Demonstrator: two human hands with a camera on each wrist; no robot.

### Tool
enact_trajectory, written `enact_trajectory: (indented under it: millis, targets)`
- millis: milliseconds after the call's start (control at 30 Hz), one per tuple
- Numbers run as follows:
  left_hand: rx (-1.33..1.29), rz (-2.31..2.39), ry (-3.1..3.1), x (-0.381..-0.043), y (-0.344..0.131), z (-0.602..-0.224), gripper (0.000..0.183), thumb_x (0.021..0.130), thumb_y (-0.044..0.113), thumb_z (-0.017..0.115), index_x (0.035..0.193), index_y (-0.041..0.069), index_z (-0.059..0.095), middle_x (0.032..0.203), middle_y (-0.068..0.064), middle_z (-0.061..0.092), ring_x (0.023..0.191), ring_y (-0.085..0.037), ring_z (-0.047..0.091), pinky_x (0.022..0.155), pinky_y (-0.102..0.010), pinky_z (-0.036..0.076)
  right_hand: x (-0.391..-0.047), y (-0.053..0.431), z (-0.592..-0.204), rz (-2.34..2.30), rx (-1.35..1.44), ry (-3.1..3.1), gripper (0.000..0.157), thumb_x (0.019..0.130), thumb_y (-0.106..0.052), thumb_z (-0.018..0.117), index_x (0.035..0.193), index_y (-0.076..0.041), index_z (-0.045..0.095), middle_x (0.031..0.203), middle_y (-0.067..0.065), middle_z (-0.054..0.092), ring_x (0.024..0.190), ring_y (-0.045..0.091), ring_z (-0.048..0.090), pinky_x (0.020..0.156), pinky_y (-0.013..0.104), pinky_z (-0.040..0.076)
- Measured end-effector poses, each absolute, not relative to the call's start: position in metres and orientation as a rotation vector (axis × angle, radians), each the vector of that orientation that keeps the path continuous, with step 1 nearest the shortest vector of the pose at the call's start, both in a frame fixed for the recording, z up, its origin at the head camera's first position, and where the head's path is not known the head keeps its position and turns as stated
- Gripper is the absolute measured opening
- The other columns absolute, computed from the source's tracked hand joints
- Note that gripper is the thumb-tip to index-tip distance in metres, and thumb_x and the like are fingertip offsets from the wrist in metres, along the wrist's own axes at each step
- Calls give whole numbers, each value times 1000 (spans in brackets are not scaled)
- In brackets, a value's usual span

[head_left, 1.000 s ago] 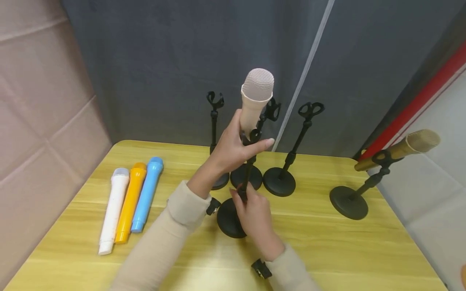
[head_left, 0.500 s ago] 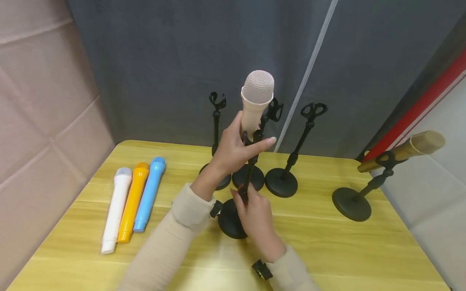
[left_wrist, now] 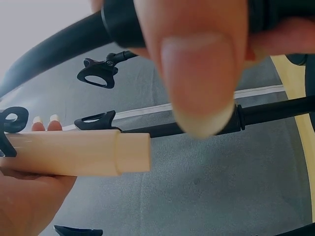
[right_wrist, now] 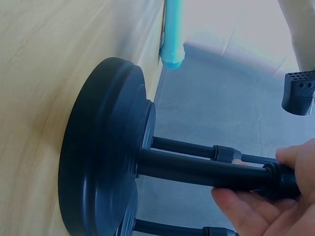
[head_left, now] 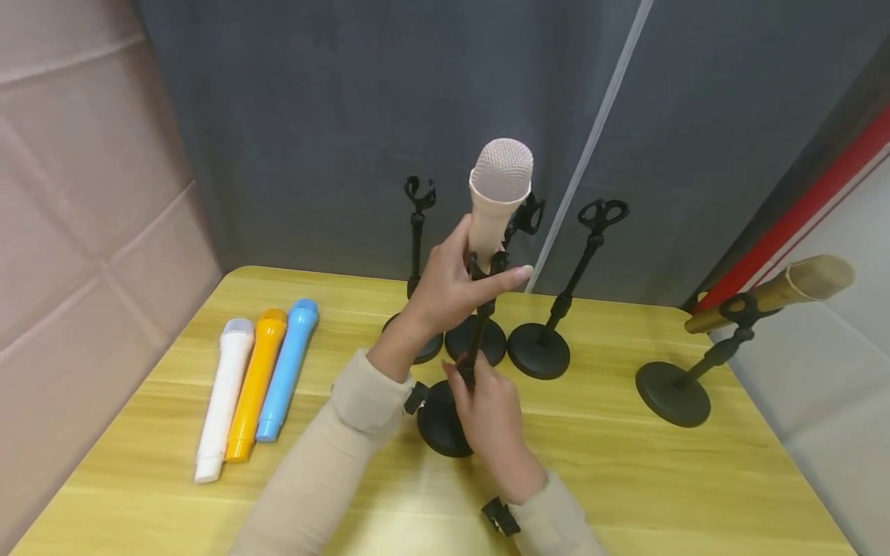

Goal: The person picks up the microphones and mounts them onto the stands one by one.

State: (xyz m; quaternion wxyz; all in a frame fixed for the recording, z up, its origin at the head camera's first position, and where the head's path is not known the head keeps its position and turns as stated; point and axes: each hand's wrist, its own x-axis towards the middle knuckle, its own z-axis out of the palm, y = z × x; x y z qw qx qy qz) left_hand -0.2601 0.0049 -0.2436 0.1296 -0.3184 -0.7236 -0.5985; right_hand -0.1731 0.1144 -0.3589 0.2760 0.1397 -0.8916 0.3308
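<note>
My left hand (head_left: 445, 289) holds a pale beige microphone (head_left: 502, 174) upright, its mesh head at the top. The black clip (head_left: 489, 264) of a desk microphone stand lies across the microphone's body; the left wrist view shows the clip's prongs overlapping the barrel, with the barrel's lower end (left_wrist: 133, 152) sticking out beyond them. Lower down, my right hand (head_left: 495, 413) grips this stand's pole (right_wrist: 197, 169) at the collar, just above the round base (head_left: 441, 425). The right thumb (left_wrist: 202, 83) fills the foreground of the left wrist view.
Behind my hands are more black stands with bare clips, among them a left one (head_left: 416, 247) and a right one (head_left: 538, 351). A gold microphone (head_left: 810, 282) rests in a stand at far right. White (head_left: 224, 401), orange (head_left: 257, 386) and blue (head_left: 287, 371) microphones lie at left.
The head view has drifted slightly, moving the scene a little to the right. The beige microphone and left hand sit marginally lower and further right; both hands keep their grips.
</note>
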Motion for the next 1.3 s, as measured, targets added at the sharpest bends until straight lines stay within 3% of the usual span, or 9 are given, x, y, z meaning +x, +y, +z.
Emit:
enact_trajectory:
  millis: [233, 467, 633, 900, 1300]
  targets:
    - [-951, -1757, -2075, -262, 5, -244, 68, 84, 45, 77, 138, 15, 49, 114, -5, 59, 100, -18, 56, 79, -36, 53, -172, 114, -357, 904, 348, -2438, 19, 94, -24, 73, 92, -9, 60, 65, 0, 60, 56, 11, 54, 52, 21, 43]
    - [-988, -1798, -1993, -265, 5, -246, 65, 84, 42, 78, 134, 8, 53, 111, -11, 60, 98, -24, 61, 80, -35, 55, -172, 113, -357, 926, 348, -2463, 20, 95, -25, 72, 91, -9, 60, 62, -1, 54, 54, 8, 48, 50, 19, 38]
    - [-960, -1808, -2023, -263, 6, -245, 55, 84, 30, 78, 130, 9, 57, 109, -6, 63, 95, -17, 64, 81, -35, 57, -172, 113, -358, 912, 347, -2456, 20, 94, -24, 73, 91, -9, 60, 63, -1, 56, 55, 9, 50, 51, 20, 39]
    - [-970, -1907, -1984, -257, 13, -248, 27, 88, 7, 75, 113, 3, 65, 108, -15, 68, 90, -17, 66, 81, -31, 58, -173, 114, -360, 896, 359, -2434, 19, 94, -23, 73, 91, -8, 61, 64, 1, 59, 56, 12, 54, 51, 23, 42]
    - [-969, -1935, -2025, -252, 11, -248, 31, 94, 17, 73, 120, 6, 60, 107, -12, 65, 87, -20, 63, 78, -31, 54, -174, 115, -359, 889, 367, -2437, 20, 93, -24, 74, 92, -9, 61, 61, -1, 57, 53, 10, 51, 50, 20, 39]
